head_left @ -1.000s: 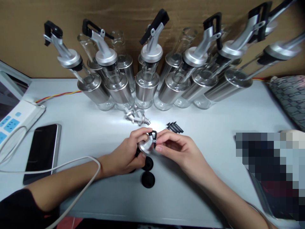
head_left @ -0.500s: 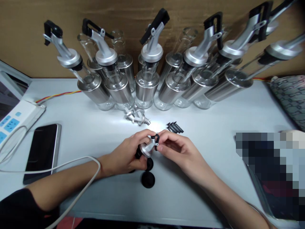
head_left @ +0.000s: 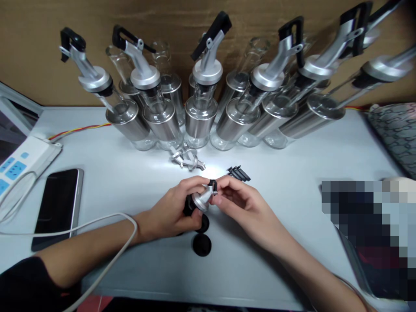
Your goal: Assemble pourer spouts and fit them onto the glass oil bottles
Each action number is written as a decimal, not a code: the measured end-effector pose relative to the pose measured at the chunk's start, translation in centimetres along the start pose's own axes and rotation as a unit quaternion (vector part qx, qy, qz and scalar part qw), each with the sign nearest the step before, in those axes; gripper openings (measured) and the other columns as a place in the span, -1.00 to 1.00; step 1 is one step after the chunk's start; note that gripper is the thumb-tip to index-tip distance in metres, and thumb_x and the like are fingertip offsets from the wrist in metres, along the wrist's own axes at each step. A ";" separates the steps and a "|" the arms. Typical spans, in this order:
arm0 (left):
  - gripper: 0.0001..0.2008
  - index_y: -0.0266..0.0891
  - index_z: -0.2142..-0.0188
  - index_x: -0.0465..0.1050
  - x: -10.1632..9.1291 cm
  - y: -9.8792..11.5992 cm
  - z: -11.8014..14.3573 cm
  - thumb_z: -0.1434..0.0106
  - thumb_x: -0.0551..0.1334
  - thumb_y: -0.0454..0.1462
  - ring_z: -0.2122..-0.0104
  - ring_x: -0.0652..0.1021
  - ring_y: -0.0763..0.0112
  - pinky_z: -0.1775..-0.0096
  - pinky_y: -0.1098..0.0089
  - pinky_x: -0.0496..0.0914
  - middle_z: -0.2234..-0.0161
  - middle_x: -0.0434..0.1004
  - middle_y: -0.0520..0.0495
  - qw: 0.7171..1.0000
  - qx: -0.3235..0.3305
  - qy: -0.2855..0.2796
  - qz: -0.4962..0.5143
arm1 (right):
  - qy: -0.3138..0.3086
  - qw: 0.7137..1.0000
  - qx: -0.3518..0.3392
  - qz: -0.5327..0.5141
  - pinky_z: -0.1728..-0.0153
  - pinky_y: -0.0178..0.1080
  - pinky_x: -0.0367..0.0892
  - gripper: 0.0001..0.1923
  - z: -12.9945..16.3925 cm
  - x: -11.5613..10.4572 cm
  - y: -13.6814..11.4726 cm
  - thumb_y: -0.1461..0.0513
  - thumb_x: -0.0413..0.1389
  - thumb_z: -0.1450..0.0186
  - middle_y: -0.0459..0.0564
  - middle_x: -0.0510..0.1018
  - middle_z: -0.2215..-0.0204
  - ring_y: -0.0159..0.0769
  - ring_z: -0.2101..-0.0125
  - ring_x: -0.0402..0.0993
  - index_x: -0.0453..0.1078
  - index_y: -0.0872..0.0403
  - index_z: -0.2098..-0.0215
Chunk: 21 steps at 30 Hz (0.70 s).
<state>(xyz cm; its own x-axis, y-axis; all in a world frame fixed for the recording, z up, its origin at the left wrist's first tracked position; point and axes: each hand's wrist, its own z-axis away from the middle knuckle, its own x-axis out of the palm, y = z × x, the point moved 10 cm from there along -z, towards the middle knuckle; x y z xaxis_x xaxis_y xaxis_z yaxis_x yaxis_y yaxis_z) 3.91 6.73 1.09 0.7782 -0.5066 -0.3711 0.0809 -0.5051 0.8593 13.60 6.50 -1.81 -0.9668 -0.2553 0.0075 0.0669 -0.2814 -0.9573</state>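
Near the front edge: bare table lies right of the hands.
Left hand: fingers closed on the spout.
Right hand: fingertips pinching the black clip at the spout's tip.

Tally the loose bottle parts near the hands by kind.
Silver pourer top, gripped by left hand and right hand: 1
Black round stoppers on the table: 2
Silver spouts: small pile, too tangled to count
Black clips: small pile, too fine to count
Total countable: 3
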 end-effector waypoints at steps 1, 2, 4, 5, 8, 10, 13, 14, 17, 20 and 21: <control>-0.38 -0.12 -0.16 0.02 0.0 0.1 -0.1 -0.11 0.09 -0.46 0.35 0.46 0.47 0.23 0.43 0.40 0.31 0.41 0.03 1.000 0.001 -0.002 -0.005 | 0.002 1.000 0.000 -0.003 0.25 -0.29 0.30 -0.89 0.0 0.0 0.0 0.18 0.09 -0.24 -0.11 0.40 0.43 -0.39 0.36 0.37 0.31 0.06 0.34; -0.36 -0.12 -0.18 0.01 0.0 0.1 -0.1 -0.12 0.09 -0.47 0.35 0.46 0.47 0.22 0.43 0.40 0.32 0.41 0.03 1.000 0.001 -0.004 -0.009 | 0.002 1.000 -0.002 -0.005 0.24 -0.29 0.31 -0.89 0.0 -0.1 -0.1 0.18 0.08 -0.25 -0.10 0.43 0.42 -0.38 0.35 0.39 0.32 0.06 0.32; -0.36 -0.11 -0.19 0.02 0.2 0.2 -0.2 -0.12 0.08 -0.47 0.33 0.46 0.46 0.18 0.40 0.40 0.29 0.42 0.02 1.000 0.001 -0.011 -0.015 | 0.000 1.000 -0.007 -0.008 0.22 -0.28 0.33 -0.89 -0.1 -0.1 -0.3 0.17 0.07 -0.27 -0.10 0.46 0.42 -0.38 0.35 0.42 0.33 0.06 0.31; -0.36 -0.11 -0.20 0.02 0.2 0.2 -0.2 -0.12 0.08 -0.47 0.32 0.47 0.44 0.17 0.38 0.40 0.28 0.42 0.01 1.000 0.000 -0.013 -0.017 | -0.001 1.000 -0.009 -0.009 0.21 -0.27 0.34 -0.89 -0.1 -0.1 -0.3 0.17 0.07 -0.27 -0.09 0.48 0.43 -0.37 0.35 0.44 0.33 0.05 0.31; -0.34 -0.11 -0.23 -0.02 0.3 -0.1 -0.1 -0.15 0.08 -0.45 0.33 0.47 0.43 0.17 0.35 0.41 0.27 0.43 -0.01 1.000 -0.009 -0.022 -0.018 | 0.000 1.000 -0.013 -0.009 0.20 -0.25 0.36 -0.90 -0.1 -0.1 -0.4 0.18 0.07 -0.27 -0.09 0.51 0.43 -0.35 0.34 0.46 0.34 0.04 0.30; -0.34 -0.11 -0.24 -0.03 0.4 -0.3 0.0 -0.17 0.08 -0.42 0.35 0.46 0.44 0.19 0.36 0.42 0.26 0.44 -0.03 0.999 -0.017 -0.025 -0.021 | 0.000 1.000 -0.016 -0.008 0.20 -0.24 0.37 -0.91 -0.1 -0.1 -0.5 0.18 0.07 -0.28 -0.08 0.51 0.42 -0.34 0.34 0.47 0.35 0.04 0.30; -0.36 -0.12 -0.25 -0.03 0.4 -0.6 0.1 -0.19 0.09 -0.39 0.34 0.47 0.43 0.19 0.36 0.42 0.24 0.45 -0.05 0.999 -0.028 -0.029 -0.023 | 0.003 1.000 -0.020 -0.003 0.20 -0.23 0.38 -0.90 -0.1 -0.2 -0.6 0.19 0.06 -0.28 -0.07 0.52 0.42 -0.34 0.34 0.48 0.37 0.04 0.30; -0.36 -0.12 -0.25 -0.03 0.4 -0.7 0.1 -0.20 0.09 -0.39 0.33 0.48 0.43 0.18 0.36 0.42 0.24 0.45 -0.05 0.999 -0.032 -0.030 -0.022 | 0.005 1.000 -0.022 -0.003 0.20 -0.23 0.38 -0.90 -0.1 -0.2 -0.6 0.20 0.06 -0.28 -0.07 0.51 0.42 -0.34 0.35 0.47 0.37 0.05 0.29; -0.36 -0.13 -0.26 -0.06 0.4 -0.7 0.1 -0.21 0.11 -0.38 0.30 0.49 0.43 0.14 0.36 0.42 0.24 0.47 -0.03 0.999 -0.036 -0.029 -0.012 | 0.015 1.000 -0.019 -0.015 0.23 -0.24 0.39 -0.89 -0.1 -0.4 -0.4 0.20 0.06 -0.27 -0.08 0.50 0.44 -0.35 0.37 0.46 0.38 0.06 0.27; -0.37 -0.13 -0.26 -0.08 0.4 -0.5 -0.1 -0.24 0.12 -0.36 0.25 0.51 0.42 0.10 0.35 0.41 0.23 0.48 -0.03 0.999 -0.033 -0.032 -0.008 | 0.023 0.999 -0.014 -0.030 0.26 -0.25 0.39 -0.88 -0.1 -0.5 -0.1 0.21 0.06 -0.27 -0.09 0.49 0.46 -0.36 0.40 0.45 0.38 0.07 0.25; -0.38 -0.14 -0.26 -0.07 0.5 -0.5 -0.1 -0.25 0.12 -0.35 0.24 0.51 0.41 0.08 0.34 0.40 0.22 0.48 -0.04 0.999 -0.033 -0.036 -0.011 | 0.025 0.999 -0.015 -0.035 0.27 -0.25 0.39 -0.87 -0.1 -0.5 -0.1 0.22 0.06 -0.26 -0.09 0.48 0.46 -0.36 0.40 0.45 0.37 0.07 0.23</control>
<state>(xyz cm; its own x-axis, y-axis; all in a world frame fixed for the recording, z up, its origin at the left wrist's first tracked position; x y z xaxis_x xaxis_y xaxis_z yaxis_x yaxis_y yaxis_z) 4.30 6.82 0.51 0.7294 -0.5453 -0.4130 0.1405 -0.4715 0.8706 14.07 6.77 -1.72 -0.9800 -0.1897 0.0606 -0.0077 -0.2680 -0.9634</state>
